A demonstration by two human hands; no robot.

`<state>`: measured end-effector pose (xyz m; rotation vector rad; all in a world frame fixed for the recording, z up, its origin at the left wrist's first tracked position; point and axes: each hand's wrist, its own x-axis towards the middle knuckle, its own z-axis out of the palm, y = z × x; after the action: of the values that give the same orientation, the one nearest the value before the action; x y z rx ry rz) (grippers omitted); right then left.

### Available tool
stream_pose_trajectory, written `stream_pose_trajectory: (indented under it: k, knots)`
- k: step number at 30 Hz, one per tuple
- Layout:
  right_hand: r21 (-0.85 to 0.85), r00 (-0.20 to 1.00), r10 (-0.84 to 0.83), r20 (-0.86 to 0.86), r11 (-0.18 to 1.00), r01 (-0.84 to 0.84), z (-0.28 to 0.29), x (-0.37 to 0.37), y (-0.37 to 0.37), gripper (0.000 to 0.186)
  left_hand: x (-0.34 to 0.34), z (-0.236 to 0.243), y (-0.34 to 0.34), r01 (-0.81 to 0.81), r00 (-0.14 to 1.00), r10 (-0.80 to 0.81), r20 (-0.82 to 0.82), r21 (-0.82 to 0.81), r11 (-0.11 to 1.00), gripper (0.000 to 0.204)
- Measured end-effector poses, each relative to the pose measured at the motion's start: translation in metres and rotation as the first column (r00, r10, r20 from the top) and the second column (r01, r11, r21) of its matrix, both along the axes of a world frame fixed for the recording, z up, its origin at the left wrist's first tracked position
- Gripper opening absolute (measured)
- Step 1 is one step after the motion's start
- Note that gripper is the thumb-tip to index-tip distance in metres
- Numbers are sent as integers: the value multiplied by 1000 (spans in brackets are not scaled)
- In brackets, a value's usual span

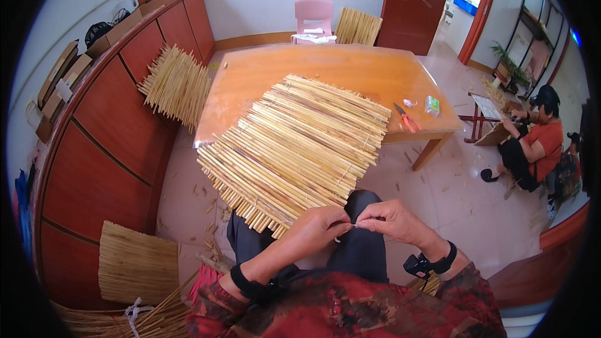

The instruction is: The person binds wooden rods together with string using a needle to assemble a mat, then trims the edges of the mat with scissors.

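A mat of straw-coloured reed stalks (300, 144), bound side by side, slants from the wooden table (238, 87) down toward my lap. Just past its near right corner, above my knees, both hands meet with fingers pinched. My left hand (319, 228) and my right hand (394, 220) grip a thin white strand (355, 225) that shows in the small gap between their fingertips. A loose white end hangs below the left fingers. Most of the strand is hidden by the fingers, so I cannot tell its full length.
Red-handled pliers (410, 122) and a small green-and-white box (432, 106) lie on the table's right side. More reed mats (175, 84) lean on the red cabinets (116, 150). A pink chair (313, 15) stands beyond. At right, a person (541, 144) sits working. Reed scraps litter the floor.
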<state>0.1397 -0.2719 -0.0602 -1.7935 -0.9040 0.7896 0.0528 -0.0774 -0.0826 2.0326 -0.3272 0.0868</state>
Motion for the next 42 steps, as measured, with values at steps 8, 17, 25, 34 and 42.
stream_pose_trajectory:
  k: [8, 17, 25, 34, 42]
  knots:
    - [-21, 981, -194, -27, 981, 193, 2, 23, -38, 13, -4, 22, 27, -137, 984, 120, -133, -128, 982, 8]
    - [86, 874, -479, -81, 870, 485, -5, 47, -73, 9, -1, 27, 25, -158, 985, 137, -104, -233, 960, 12]
    - [560, 726, -284, -626, 485, 672, 7, 48, -26, 12, 0, 37, 22, -160, 983, 142, -112, -172, 972, 12]
    - [861, 920, -46, -388, 338, 380, 91, 96, -52, 23, -2, 33, 63, -152, 982, 124, 145, 203, 967, 11]
    - [926, 729, -685, -9, 270, 265, 145, 180, -203, 25, 12, 22, 121, -453, 881, 418, 222, 139, 880, 9]
